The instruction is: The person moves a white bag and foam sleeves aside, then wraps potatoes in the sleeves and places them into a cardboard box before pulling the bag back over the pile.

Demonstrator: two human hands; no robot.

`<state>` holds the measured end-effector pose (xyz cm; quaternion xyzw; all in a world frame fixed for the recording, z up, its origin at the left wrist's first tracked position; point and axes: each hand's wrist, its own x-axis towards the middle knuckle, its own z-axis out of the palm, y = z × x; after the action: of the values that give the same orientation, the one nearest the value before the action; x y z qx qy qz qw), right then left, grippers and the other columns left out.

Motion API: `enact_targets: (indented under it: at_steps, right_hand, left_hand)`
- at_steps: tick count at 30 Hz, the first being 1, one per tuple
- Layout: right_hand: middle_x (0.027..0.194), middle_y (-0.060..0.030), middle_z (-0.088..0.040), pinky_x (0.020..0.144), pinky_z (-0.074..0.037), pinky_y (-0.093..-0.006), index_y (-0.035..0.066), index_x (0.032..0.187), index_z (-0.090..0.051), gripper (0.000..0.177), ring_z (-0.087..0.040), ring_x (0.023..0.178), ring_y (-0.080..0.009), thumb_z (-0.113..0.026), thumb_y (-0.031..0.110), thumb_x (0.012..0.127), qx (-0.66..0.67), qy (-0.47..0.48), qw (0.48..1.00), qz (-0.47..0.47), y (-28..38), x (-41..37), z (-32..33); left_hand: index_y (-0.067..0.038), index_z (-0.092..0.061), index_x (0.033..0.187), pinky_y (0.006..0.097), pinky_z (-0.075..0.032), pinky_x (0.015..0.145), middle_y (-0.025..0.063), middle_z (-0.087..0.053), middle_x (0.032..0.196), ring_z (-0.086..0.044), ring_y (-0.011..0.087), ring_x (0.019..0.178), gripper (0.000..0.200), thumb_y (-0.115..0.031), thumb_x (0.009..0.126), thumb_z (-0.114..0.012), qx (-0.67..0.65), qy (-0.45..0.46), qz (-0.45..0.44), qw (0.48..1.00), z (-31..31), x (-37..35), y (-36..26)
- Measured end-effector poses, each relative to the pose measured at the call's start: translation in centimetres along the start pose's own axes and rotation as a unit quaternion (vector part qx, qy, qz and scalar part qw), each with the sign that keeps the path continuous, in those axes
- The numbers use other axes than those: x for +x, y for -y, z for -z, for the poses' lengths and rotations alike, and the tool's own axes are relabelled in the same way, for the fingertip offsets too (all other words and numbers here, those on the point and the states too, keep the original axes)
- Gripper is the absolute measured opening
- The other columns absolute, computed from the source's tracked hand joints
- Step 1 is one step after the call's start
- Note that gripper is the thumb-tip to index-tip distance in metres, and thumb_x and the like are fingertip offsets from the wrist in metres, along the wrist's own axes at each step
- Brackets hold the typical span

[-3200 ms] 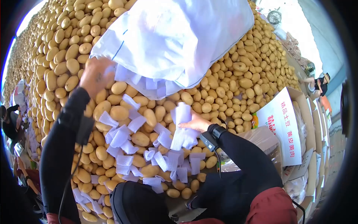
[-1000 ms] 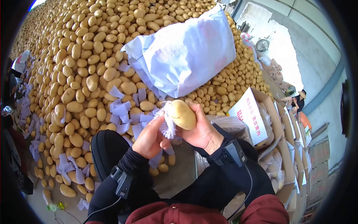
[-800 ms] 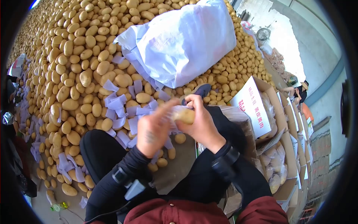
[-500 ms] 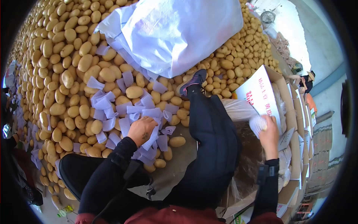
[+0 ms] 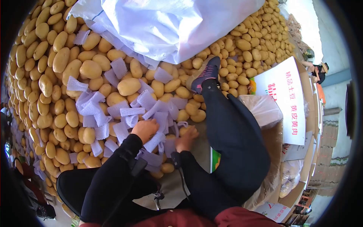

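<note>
Potatoes [image 5: 45, 85] heap beneath a sack [image 5: 170, 22], box [image 5: 281, 94] alongside; left hand [image 5: 145, 129] curls on nets [image 5: 130, 113], right hand [image 5: 186, 139] over a potato [image 5: 184, 131], grips unclear.

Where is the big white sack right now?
In the head view, the white sack lies top centre on the potato pile, just beyond the person's shoe.

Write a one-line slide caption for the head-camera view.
By a potato heap, the left hand and right hand reach among foam net sleeves.
</note>
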<state>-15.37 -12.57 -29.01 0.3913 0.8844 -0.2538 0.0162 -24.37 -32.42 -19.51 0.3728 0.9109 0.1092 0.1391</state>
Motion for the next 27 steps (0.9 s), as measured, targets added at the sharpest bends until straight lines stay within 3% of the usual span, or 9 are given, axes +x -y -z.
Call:
enact_targets:
  at_steps: [7, 8, 12, 13, 16, 19, 22, 24, 27]
  right_hand:
    - [0.135, -0.0231, -0.05, 0.097, -0.047, -0.0444, 0.005, 0.13, -0.052, 0.069, -0.056, 0.113, -0.0402, -0.082, 0.022, 0.07, -0.058, 0.046, 0.996, 0.048, 2.0, 3.2, 3.5]
    - [0.122, -0.0179, -0.058, 0.087, -0.05, -0.041, 0.006, 0.125, -0.056, 0.057, -0.06, 0.102, -0.0345, -0.078, 0.024, 0.075, 0.141, 0.014, 0.99, 0.013, 1.6, 3.6, 2.6]
    - [0.092, -0.0042, -0.068, 0.062, -0.053, -0.031, 0.008, 0.112, -0.064, 0.032, -0.066, 0.082, -0.0202, -0.063, 0.031, 0.089, 0.57, 0.138, 0.797, -0.148, 5.6, 3.1, 6.7]
    - [0.105, -0.0072, -0.067, 0.057, -0.052, -0.0302, 0.006, 0.12, -0.061, 0.039, -0.067, 0.086, -0.019, -0.059, 0.033, 0.091, 0.62, 0.176, 0.753, -0.132, 7.0, 2.6, 7.8]
    - [0.125, -0.0088, -0.059, 0.077, -0.053, -0.0326, 0.006, 0.133, -0.052, 0.046, -0.062, 0.106, -0.0198, -0.054, 0.032, 0.095, 0.688, 0.254, 0.68, -0.002, 11.8, -1.7, 13.6]
    - [0.132, -0.0119, -0.053, 0.095, -0.048, -0.035, 0.005, 0.138, -0.048, 0.059, -0.056, 0.116, -0.0263, -0.067, 0.03, 0.089, 0.55, 0.206, 0.778, 0.223, 13.7, -4.8, 17.0]
    - [0.136, -0.0118, -0.05, 0.109, -0.036, -0.0363, 0.004, 0.137, -0.048, 0.059, -0.046, 0.128, -0.0265, -0.071, 0.028, 0.088, 0.446, 0.153, 0.826, 0.31, 13.1, -7.1, 20.3]
    - [0.129, -0.011, -0.056, 0.103, -0.042, -0.0334, 0.003, 0.135, -0.049, 0.056, -0.054, 0.118, -0.0229, -0.071, 0.026, 0.089, 0.366, 0.096, 0.85, 0.365, 11.4, -7.2, 22.0]
    - [0.117, -0.0101, -0.062, 0.096, -0.046, -0.0311, 0.002, 0.132, -0.051, 0.048, -0.06, 0.106, -0.0191, -0.068, 0.017, 0.09, 0.489, 0.241, 0.792, 0.274, 8.3, -6.7, 23.4]
  left_hand:
    - [-0.008, -0.056, 0.091, 0.041, -0.054, 0.068, 0.01, -0.058, 0.09, -0.063, 0.0289, 0.081, 0.014, -0.013, 0.079, -0.062, 0.049, -0.099, -0.011, 0.994, -1.3, 0.5, -1.2]
    - [-0.008, -0.056, 0.091, 0.041, -0.054, 0.068, 0.01, -0.058, 0.09, -0.063, 0.0289, 0.081, 0.014, -0.013, 0.079, -0.062, 0.05, -0.104, -0.013, 0.993, -1.1, 0.8, -1.5]
    - [-0.003, -0.053, 0.087, 0.0438, -0.051, 0.068, 0.0131, -0.056, 0.086, -0.06, 0.0348, 0.081, 0.019, -0.015, 0.077, -0.065, -0.114, -0.278, 0.135, 0.944, 3.8, 0.9, -3.4]
    - [-0.003, -0.052, 0.086, 0.0432, -0.05, 0.067, 0.0137, -0.056, 0.085, -0.059, 0.0351, 0.078, 0.019, -0.013, 0.077, -0.065, -0.187, -0.33, 0.186, 0.906, 5.1, 0.9, -3.8]
    - [0.0, -0.05, 0.087, 0.0399, -0.049, 0.069, 0.0146, -0.059, 0.086, -0.058, 0.0339, 0.074, 0.02, -0.005, 0.076, -0.067, -0.281, -0.363, 0.267, 0.848, 9.4, -0.2, -6.6]
    - [0.002, -0.062, 0.091, 0.034, -0.05, 0.073, 0.013, -0.062, 0.086, -0.061, 0.023, 0.078, 0.012, -0.003, 0.082, -0.067, -0.455, -0.509, 0.249, 0.687, 11.5, -1.5, -10.3]
    - [0.001, -0.065, 0.093, 0.0314, -0.049, 0.072, 0.0091, -0.062, 0.083, -0.059, 0.0197, 0.076, 0.01, -0.004, 0.085, -0.066, -0.359, -0.484, 0.193, 0.774, 12.4, -4.5, -13.3]
    - [0.0, -0.067, 0.093, 0.0305, -0.049, 0.071, 0.0053, -0.065, 0.088, -0.061, 0.0183, 0.078, 0.007, -0.001, 0.087, -0.064, -0.497, -0.41, 0.198, 0.739, 11.9, -5.7, -16.2]
    - [-0.003, -0.065, 0.1, 0.03, -0.052, 0.074, 0.0031, -0.068, 0.095, -0.065, 0.0177, 0.085, 0.011, -0.01, 0.097, -0.058, -0.78, -0.311, 0.211, 0.501, 13.1, -7.8, -18.0]
